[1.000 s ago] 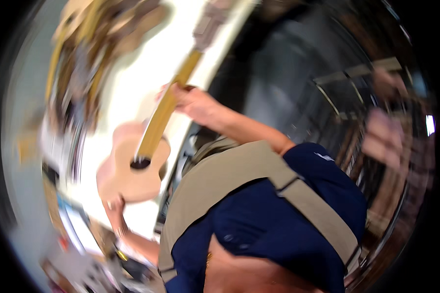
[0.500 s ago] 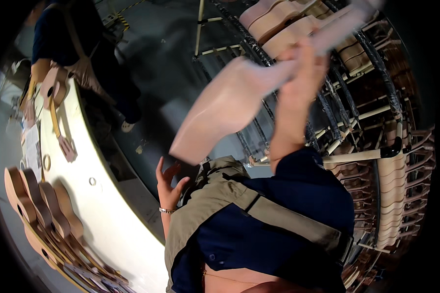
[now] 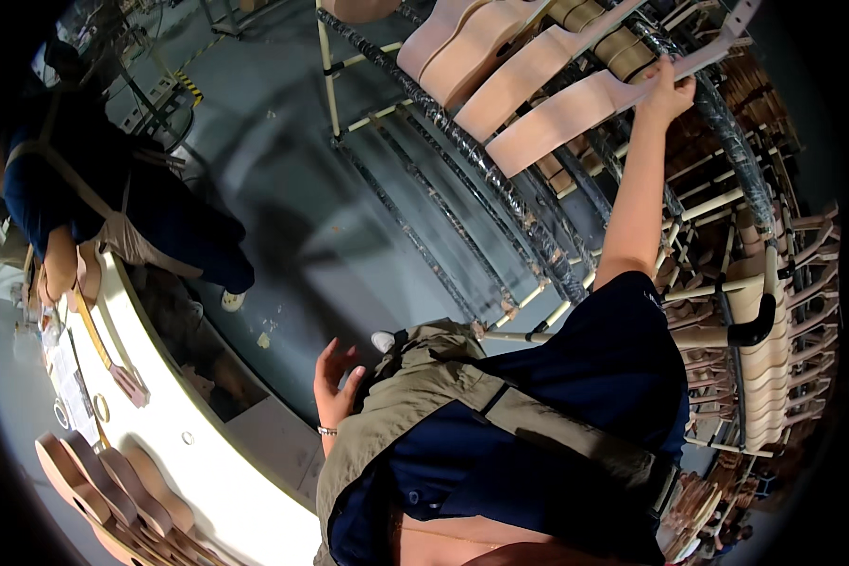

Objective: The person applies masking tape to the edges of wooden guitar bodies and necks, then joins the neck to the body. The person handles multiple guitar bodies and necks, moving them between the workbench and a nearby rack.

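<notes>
My right hand [image 3: 668,94] is closed round the neck of an unfinished, pale wooden guitar [image 3: 549,130]. Its body lies edge-up across the wrapped bars of a rack [image 3: 528,226], and its headstock points to the far right. Right beside it, on the left, more pale guitar bodies [image 3: 462,47] stand in a row on the same rack. My left hand [image 3: 336,389] hangs by the side of my apron with its fingers apart and nothing in it. A bracelet circles that wrist.
On the left, a long white table [image 3: 226,491] carries several guitars [image 3: 113,476], papers and rings. Behind it a person [image 3: 104,198] in a dark shirt and apron handles another guitar [image 3: 94,325]. More racks of guitars [image 3: 764,377] stand at right.
My right hand has carried the guitar from in front of me up and to the right, onto the rack beside the others. My left hand stays low and open.
</notes>
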{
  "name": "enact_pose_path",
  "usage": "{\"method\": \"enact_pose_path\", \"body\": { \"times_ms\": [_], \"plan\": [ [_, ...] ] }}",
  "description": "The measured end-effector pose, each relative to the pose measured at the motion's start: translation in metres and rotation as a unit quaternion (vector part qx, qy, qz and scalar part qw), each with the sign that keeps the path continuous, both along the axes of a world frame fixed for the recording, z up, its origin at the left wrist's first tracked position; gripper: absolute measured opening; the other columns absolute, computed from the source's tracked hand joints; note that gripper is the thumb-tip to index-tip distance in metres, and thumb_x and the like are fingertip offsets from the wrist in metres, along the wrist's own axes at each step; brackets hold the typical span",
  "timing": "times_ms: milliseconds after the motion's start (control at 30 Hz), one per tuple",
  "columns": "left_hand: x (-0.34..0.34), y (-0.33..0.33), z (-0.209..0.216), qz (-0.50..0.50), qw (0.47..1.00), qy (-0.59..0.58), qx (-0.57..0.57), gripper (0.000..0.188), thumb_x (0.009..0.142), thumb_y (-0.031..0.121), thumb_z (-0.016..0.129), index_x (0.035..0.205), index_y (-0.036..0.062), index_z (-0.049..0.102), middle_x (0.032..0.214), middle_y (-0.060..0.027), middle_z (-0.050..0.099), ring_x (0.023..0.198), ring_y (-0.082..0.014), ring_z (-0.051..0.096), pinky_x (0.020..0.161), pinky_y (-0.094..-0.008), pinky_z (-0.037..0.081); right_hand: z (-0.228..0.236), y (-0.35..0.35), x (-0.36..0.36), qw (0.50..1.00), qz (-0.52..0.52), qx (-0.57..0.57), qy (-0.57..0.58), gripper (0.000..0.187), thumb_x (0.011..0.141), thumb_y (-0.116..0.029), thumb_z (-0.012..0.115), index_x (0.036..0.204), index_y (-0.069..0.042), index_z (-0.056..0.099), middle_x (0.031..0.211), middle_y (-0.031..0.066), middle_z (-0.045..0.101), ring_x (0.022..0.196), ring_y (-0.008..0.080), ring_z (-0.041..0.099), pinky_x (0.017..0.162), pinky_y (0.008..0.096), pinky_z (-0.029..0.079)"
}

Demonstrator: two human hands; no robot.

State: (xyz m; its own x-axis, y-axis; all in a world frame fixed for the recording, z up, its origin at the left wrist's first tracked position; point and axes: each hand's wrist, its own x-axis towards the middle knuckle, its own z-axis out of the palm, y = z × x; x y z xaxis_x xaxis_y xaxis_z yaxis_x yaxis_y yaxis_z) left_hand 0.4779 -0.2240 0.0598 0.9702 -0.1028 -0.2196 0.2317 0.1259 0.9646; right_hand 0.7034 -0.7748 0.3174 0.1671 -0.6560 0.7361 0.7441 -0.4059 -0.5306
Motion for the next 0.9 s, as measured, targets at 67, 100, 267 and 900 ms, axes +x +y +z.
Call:
{"method": "enact_pose_path", "body": {
  "times_ms": [67, 100, 267, 900],
  "plan": [
    [0.006, -0.004, 0.001, 0.010, 1.000, 0.007, 0.008, 0.057, 0.077, 0.002, 0.067, 0.128, 0.0043, 0.042, 0.109, -0.0139, 0.060, 0.101, -0.0188, 0.057, 0.087, -0.0311, 0.046, -0.009, -0.003, 0.022, 1.000, -0.002, 0.015, -0.002, 0.030, 0.074, -0.005, 0.069, 0.096, 0.000, 0.049, 0.072, 0.0075, 0.056, 0.048, 0.0139, 0.051, 0.043, 0.0279, 0.041],
    [0.009, -0.007, -0.002, 0.014, 1.000, 0.005, -0.007, 0.057, 0.077, 0.001, 0.067, 0.128, 0.0044, 0.042, 0.109, -0.0135, 0.060, 0.100, -0.0186, 0.058, 0.087, -0.0307, 0.046, -0.008, -0.009, 0.029, 1.000, 0.010, 0.019, 0.014, 0.029, 0.074, -0.004, 0.068, 0.095, 0.001, 0.048, 0.072, 0.0075, 0.056, 0.048, 0.0140, 0.051, 0.043, 0.0280, 0.041],
    [0.021, -0.015, -0.001, 0.009, 1.000, 0.012, 0.020, 0.058, 0.076, 0.001, 0.068, 0.127, 0.0052, 0.043, 0.109, -0.0126, 0.060, 0.100, -0.0184, 0.058, 0.087, -0.0302, 0.046, -0.014, -0.021, 0.081, 0.993, -0.035, 0.105, 0.036, 0.023, 0.073, -0.009, 0.072, 0.082, 0.000, 0.052, 0.068, 0.0085, 0.058, 0.053, 0.0151, 0.056, 0.047, 0.0283, 0.044],
    [-0.130, 0.264, 0.007, 0.436, 0.725, -0.051, 0.531, 0.034, 0.075, 0.019, 0.070, 0.105, 0.0071, 0.061, 0.099, -0.0115, 0.063, 0.095, -0.0227, 0.059, 0.081, -0.0326, 0.047, -0.233, 0.177, 0.034, 0.925, -0.122, -0.334, 0.130, 0.036, 0.086, -0.022, 0.061, 0.106, 0.008, 0.055, 0.097, 0.0223, 0.059, 0.090, 0.0319, 0.057, 0.081, 0.0397, 0.046]
  ]
}}
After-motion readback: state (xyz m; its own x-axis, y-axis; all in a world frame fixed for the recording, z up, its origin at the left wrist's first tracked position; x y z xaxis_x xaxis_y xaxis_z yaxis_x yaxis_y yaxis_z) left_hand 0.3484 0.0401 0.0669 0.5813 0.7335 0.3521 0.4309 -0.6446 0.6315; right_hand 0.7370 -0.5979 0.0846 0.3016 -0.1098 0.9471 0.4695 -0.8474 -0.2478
